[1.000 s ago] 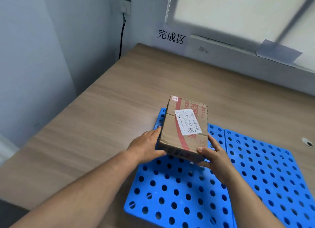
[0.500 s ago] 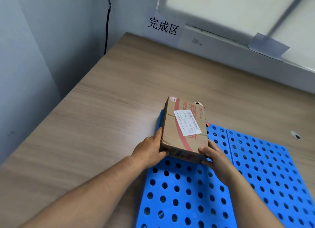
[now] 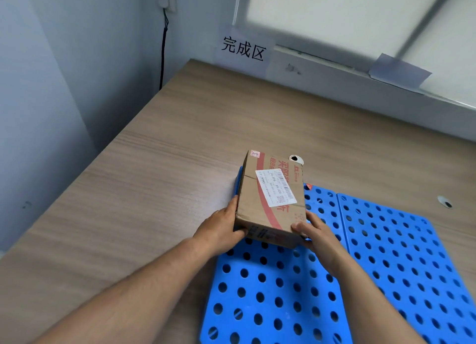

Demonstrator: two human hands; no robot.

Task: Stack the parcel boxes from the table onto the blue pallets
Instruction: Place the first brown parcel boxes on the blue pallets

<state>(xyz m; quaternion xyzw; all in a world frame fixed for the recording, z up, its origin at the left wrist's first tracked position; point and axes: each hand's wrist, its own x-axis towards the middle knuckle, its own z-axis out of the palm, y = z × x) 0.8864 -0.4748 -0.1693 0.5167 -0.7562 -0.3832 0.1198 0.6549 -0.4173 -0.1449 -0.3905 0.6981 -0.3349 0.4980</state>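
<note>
A brown cardboard parcel box (image 3: 268, 189) with red print and a white shipping label sits at the far left corner of the left blue pallet (image 3: 273, 292). My left hand (image 3: 221, 230) grips its near left corner, thumb under the front edge. My right hand (image 3: 313, 234) grips the near right corner, thumb on the top edge. A second blue pallet (image 3: 401, 251) lies right beside the first.
The pallets lie on a wooden table (image 3: 154, 189) set in a corner. A wall sign with black characters (image 3: 243, 47) hangs at the back. Two round cable holes (image 3: 296, 159) (image 3: 445, 202) are in the tabletop. A black cable (image 3: 162, 52) runs down the wall.
The box has moved a little forward and down onto the far left corner of the left pallet, both hands still on its near corners. The view has shifted closer.
</note>
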